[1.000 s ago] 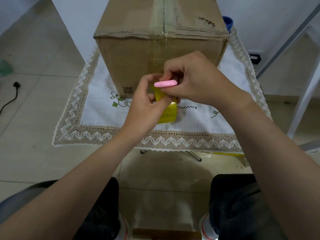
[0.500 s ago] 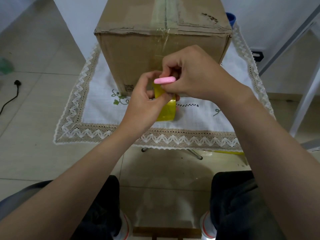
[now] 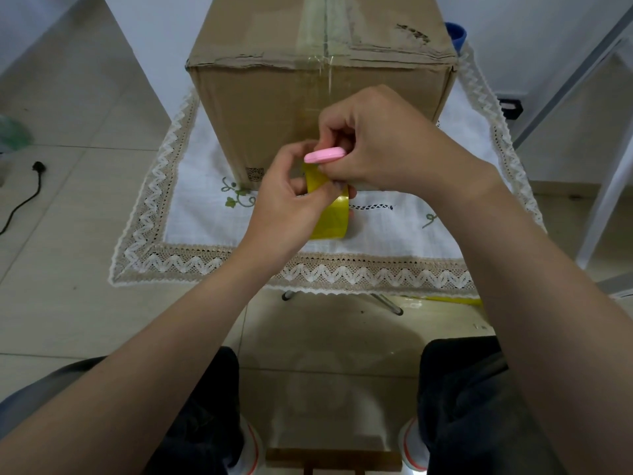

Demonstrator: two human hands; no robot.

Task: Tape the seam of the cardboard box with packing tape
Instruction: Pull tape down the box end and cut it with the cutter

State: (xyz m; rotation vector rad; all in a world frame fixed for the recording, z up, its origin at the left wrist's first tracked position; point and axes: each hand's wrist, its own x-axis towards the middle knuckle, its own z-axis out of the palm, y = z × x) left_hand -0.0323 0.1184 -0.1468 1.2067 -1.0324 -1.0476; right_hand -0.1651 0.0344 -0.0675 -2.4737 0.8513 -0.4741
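A brown cardboard box [image 3: 267, 108] stands on a small table, its top seam covered by clear tape [image 3: 313, 25] that runs down the front face. Just in front of the box, my left hand [image 3: 284, 204] grips a yellow roll of packing tape [image 3: 330, 214]. My right hand [image 3: 383, 142] is closed on a small pink cutter [image 3: 324, 155], held right at the top of the roll where the tape strip meets it. Both hands touch each other; the cutter's blade is hidden.
A white cloth with a lace border [image 3: 308, 269] covers the table. A black cable [image 3: 24, 197] lies on the tiled floor at left. White metal frame legs [image 3: 609, 186] stand at right. A blue object [image 3: 457, 30] shows behind the box. My knees are below.
Both hands with roll and cutter have stayed in nearly the same spot in front of the box; my fingers shifted slightly on the tape.
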